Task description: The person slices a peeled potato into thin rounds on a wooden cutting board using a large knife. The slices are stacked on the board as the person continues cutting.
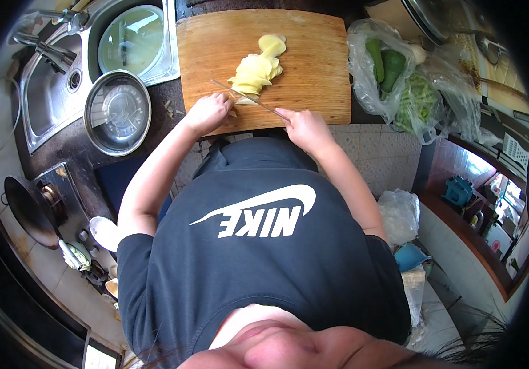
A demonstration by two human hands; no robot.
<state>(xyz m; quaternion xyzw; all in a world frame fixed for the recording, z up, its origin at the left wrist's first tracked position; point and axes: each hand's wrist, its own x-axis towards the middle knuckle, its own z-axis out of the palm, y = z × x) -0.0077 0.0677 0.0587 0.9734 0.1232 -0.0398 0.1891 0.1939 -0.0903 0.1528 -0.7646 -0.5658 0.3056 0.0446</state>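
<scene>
On the wooden cutting board lies an overlapping row of thin, pale yellow slices, probably potato. My right hand grips a kitchen knife by its handle. The blade, seen almost edge-on, slants up to the left across the near end of the slices. Close to the blade's left side, my left hand rests at the board's near left edge with its fingers bent. A few thin pieces show by its fingertips; whether the fingers hold any of them is hidden.
Left of the board stand a steel bowl and a double sink, with a water-filled round basin in one bowl. Plastic bags of green vegetables sit against the board's right side. A wok is farther left.
</scene>
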